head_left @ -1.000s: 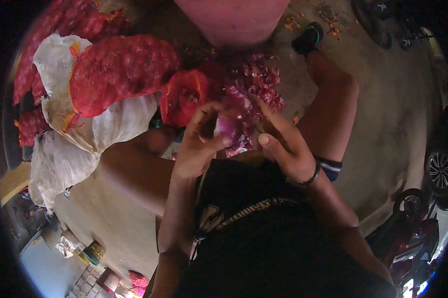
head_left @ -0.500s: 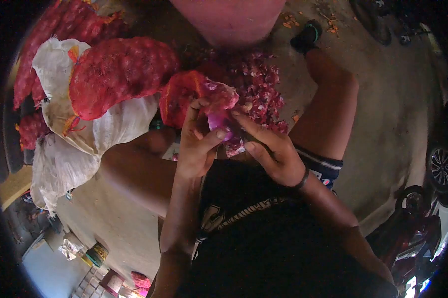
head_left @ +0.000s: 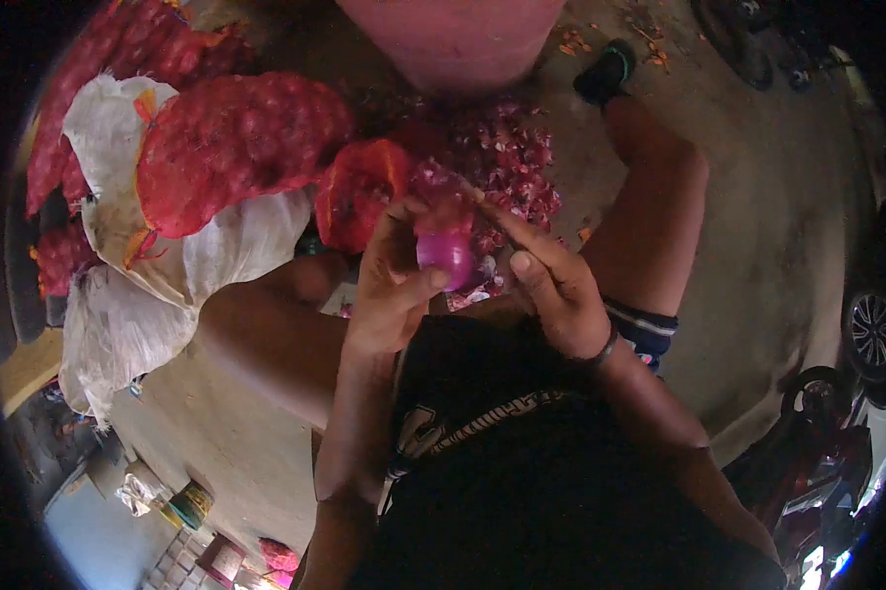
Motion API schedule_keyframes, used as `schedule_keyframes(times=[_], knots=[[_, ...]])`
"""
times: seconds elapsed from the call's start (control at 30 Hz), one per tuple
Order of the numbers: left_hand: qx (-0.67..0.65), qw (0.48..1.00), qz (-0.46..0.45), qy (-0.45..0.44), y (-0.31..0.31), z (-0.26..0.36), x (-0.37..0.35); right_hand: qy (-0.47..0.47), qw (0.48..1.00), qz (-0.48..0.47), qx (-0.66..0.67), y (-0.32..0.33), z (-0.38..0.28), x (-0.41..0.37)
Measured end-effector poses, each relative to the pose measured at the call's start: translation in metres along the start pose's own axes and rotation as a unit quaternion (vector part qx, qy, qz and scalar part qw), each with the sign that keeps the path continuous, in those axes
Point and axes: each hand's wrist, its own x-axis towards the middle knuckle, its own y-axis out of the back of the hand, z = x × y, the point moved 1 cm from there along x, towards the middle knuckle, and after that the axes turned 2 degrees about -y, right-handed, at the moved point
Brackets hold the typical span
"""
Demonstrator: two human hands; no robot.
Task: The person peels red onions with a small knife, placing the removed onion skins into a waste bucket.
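A peeled-looking red onion point(head_left: 445, 258), smooth and purple, is gripped in my left hand point(head_left: 386, 290), with the thumb pressed on its near side. To the right of the onion is my right hand point(head_left: 566, 305), its fingers stretched out and its thumb apart, with nothing visible in it. A blurred patch of papery skin shows just beyond the onion. Under and past my hands lies a heap of onion skins point(head_left: 512, 162). An open red mesh bag point(head_left: 354, 202) sits just beyond my left hand.
A full red mesh sack of onions point(head_left: 241, 147) rests on white woven sacks point(head_left: 251, 241) at the left, with more sacks behind. A pink tub point(head_left: 453, 44) stands ahead. My bent legs frame the work area. A vehicle wheel point(head_left: 872, 329) shows at far right.
Papery skin around the top of the onion has come away and looks blurred, baring more of the smooth purple surface. My right hand has shifted slightly right, away from the onion.
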Motion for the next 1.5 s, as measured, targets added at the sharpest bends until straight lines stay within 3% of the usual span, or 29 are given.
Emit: schedule_keyframes(times=[0.13,0.23,0.33,0.63,0.83,0.9,1.0,1.2,1.33,1.5], knots=[[0.0,1.0,0.004,0.01,-0.001,0.0,0.0,-0.004,1.0,-0.029,-0.006,0.008,-0.003,0.0],[0.025,0.999,0.017,0.018,-0.008,0.005,0.0,-0.07,0.991,-0.095,0.06,0.013,-0.019,0.001],[0.125,0.992,-0.009,0.025,0.002,0.004,-0.001,-0.131,0.981,-0.136,0.039,0.016,-0.021,0.001],[0.132,0.99,0.002,0.048,0.003,0.004,-0.003,-0.038,0.998,-0.042,0.005,0.012,-0.003,0.003],[0.092,0.995,-0.024,0.039,-0.005,0.006,-0.004,-0.054,0.998,0.008,0.017,0.016,0.005,0.013],[0.08,0.996,-0.032,0.034,-0.006,0.005,-0.005,-0.1,0.994,0.009,0.04,0.018,0.004,0.014],[0.081,0.995,-0.036,0.038,-0.002,0.005,-0.006,-0.161,0.982,-0.026,0.095,0.026,-0.001,0.009],[0.033,0.994,-0.001,0.107,0.006,-0.008,-0.003,-0.039,0.993,-0.08,0.08,0.025,-0.01,0.004],[0.034,0.989,0.003,0.142,0.003,-0.011,-0.001,-0.055,0.991,-0.101,0.071,0.029,-0.014,0.001],[0.034,0.993,0.01,0.116,-0.006,-0.015,0.002,-0.076,0.982,-0.135,0.104,0.032,-0.022,0.0]])
